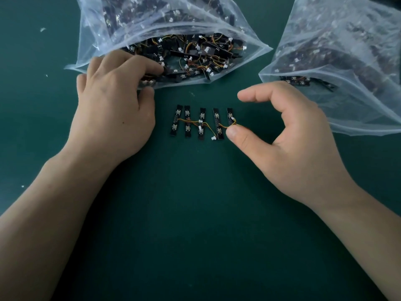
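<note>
Boards [201, 123] in row: five placed; bag [91, 40] near full. Left hand [112, 101] fingers curl round bagged boards [148, 83]; right hand [293, 135] spread, thumb touching wire [225, 127].

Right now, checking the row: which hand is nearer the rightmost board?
Right: the right hand has its thumb beside the rightmost board; the left hand is away at the open bag.

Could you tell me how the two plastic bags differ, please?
The left bag gapes wide, its black wired strips bare to view; the right bag shows its own mostly through plastic. The left hand reaches into the left bag; none is in the right bag. Both are clear plastic.
</note>
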`<state>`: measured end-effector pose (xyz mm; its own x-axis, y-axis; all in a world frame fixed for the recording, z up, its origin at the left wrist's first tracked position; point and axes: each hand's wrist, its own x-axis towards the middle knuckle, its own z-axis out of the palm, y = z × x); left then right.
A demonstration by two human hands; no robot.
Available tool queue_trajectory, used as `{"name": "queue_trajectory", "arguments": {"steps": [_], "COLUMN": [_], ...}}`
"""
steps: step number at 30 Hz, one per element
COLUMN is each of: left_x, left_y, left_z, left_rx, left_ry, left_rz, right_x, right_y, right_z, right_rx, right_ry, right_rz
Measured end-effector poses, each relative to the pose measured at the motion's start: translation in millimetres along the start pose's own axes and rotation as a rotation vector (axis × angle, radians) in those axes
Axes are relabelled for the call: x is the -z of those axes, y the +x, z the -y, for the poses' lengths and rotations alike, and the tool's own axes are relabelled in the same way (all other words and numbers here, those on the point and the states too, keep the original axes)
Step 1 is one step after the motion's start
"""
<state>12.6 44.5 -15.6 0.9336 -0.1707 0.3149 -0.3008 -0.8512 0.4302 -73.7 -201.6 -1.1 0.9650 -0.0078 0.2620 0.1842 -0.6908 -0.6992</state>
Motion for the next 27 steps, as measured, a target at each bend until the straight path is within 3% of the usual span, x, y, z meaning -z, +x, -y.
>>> {"name": "queue_trajectory", "arguments": {"steps": [27], "left_x": [10.6], "left_y": [0.5], "left_z": [-8.4], "left_rx": [-0.013], "left_ry": [-0.208], "left_rz": [-0.263], "right_x": [0.1], "right_y": [0.6], "right_z": [0.7], "right_rx": [0.002], "right_ry": [0.003], "right_rz": [0.006]}}
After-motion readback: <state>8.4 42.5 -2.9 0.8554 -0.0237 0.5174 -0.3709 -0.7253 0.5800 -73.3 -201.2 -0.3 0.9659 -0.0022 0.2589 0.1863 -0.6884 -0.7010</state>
